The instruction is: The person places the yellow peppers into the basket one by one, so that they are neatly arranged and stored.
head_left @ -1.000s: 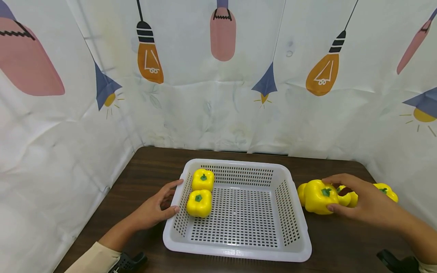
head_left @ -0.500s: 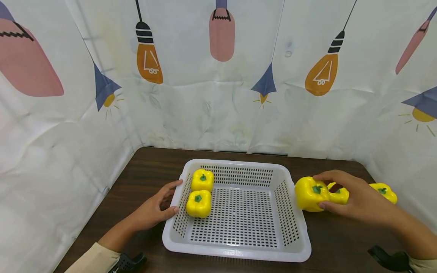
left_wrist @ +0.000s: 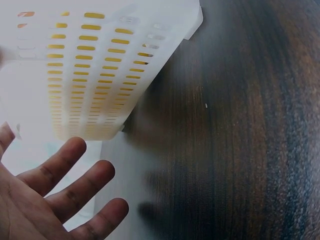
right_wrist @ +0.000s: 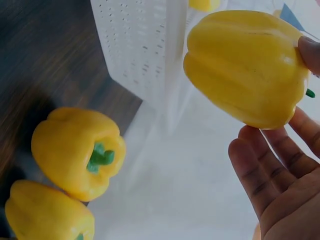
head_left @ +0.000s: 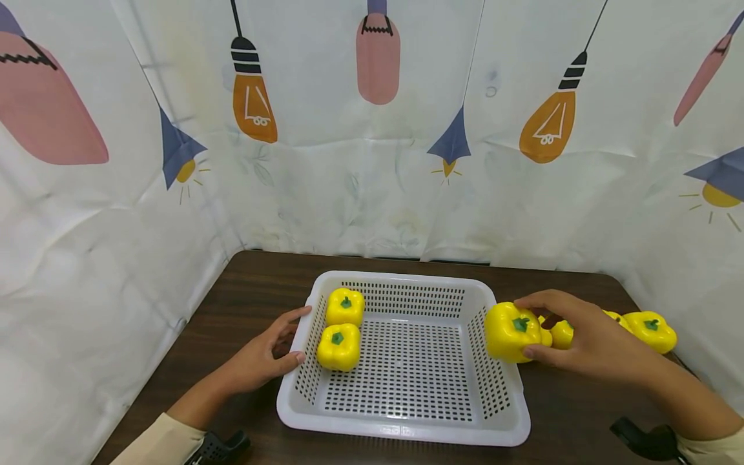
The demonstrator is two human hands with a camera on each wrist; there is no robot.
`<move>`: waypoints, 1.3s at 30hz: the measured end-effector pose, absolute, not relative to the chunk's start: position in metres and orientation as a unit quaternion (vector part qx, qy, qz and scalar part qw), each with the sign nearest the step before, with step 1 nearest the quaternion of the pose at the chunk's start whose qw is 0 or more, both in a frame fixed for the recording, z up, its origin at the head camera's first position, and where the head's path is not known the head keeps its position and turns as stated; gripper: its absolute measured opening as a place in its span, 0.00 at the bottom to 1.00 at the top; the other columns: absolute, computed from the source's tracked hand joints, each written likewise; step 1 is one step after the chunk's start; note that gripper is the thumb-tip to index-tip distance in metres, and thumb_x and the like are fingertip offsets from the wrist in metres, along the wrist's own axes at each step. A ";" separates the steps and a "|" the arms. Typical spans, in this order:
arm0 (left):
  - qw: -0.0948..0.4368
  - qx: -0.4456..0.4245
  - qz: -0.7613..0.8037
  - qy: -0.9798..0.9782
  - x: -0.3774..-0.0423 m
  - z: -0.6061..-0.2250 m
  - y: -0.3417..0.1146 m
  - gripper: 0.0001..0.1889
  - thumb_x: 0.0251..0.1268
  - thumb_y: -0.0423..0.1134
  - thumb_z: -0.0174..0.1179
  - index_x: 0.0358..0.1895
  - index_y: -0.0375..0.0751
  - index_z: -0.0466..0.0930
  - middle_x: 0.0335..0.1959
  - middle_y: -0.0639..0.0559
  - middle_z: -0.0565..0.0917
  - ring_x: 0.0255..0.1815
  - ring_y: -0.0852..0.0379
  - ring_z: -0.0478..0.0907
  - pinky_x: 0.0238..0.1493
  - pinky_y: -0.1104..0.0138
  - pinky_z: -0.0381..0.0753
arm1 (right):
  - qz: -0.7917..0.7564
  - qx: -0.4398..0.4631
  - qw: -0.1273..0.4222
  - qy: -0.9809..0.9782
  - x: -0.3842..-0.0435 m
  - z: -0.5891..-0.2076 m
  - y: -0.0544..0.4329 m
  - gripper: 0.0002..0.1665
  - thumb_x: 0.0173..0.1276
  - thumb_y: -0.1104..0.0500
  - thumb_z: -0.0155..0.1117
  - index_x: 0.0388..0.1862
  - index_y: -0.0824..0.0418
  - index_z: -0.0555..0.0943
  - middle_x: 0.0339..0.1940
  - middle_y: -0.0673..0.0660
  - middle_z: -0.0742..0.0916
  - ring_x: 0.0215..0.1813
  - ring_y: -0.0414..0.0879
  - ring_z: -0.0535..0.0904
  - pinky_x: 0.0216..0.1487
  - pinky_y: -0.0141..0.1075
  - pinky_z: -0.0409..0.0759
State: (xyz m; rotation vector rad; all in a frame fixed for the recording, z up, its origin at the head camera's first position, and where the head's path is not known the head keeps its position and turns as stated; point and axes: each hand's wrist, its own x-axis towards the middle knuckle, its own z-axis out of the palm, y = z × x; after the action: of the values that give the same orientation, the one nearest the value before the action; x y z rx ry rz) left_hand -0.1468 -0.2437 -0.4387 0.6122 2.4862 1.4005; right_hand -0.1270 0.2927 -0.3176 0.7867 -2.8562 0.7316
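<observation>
Left grip [head_left: 268, 349] spreads its fingers [left_wrist: 85, 189]; right grip [head_left: 593, 339] pinches, thumb [head_left: 545, 354] opposite fingers (partly hidden, seemingly bent).

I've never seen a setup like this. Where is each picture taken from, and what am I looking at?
There is no robot here: these are a person's two bare hands. The wide picture comes from a camera worn on the head, looking forward and down. The two close ones come from cameras on the left and right wrists.

On the dark table stands a white basket with two yellow peppers along its left side. The left hand touches the rim there. The right hand holds a third pepper near the right rim. More peppers lie farther right.
</observation>
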 end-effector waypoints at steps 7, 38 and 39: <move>0.109 0.213 0.476 0.846 -0.146 -0.438 -0.244 0.40 0.72 0.43 0.61 0.81 0.55 0.49 0.68 0.34 0.72 0.57 0.44 0.78 0.49 0.63 0.82 | 0.259 0.261 0.029 -0.930 -0.127 -0.318 0.283 0.36 0.59 0.43 0.79 0.66 0.40 0.76 0.58 0.40 0.81 0.47 0.40 0.80 0.46 0.35 0.82; 0.107 0.223 0.477 0.843 -0.146 -0.438 -0.244 0.41 0.71 0.42 0.62 0.81 0.52 0.50 0.67 0.33 0.72 0.56 0.45 0.78 0.49 0.63 0.82 | 0.308 0.345 -0.006 -0.886 -0.131 -0.337 0.234 0.37 0.61 0.41 0.77 0.66 0.46 0.74 0.58 0.39 0.80 0.52 0.38 0.78 0.51 0.38 0.83; 0.108 0.220 0.477 0.844 -0.146 -0.438 -0.244 0.41 0.71 0.42 0.62 0.81 0.53 0.50 0.67 0.33 0.72 0.56 0.44 0.78 0.49 0.63 0.82 | 0.308 0.345 -0.009 -0.887 -0.131 -0.337 0.232 0.37 0.61 0.40 0.77 0.67 0.46 0.74 0.58 0.39 0.80 0.53 0.38 0.78 0.51 0.38 0.83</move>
State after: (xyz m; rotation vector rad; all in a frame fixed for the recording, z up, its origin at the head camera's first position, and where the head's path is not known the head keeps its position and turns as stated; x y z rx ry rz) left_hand -0.1461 -0.2439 -0.4383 0.6480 2.4836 1.4036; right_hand -0.1314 0.2323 -0.3369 1.0894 -2.8019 0.9749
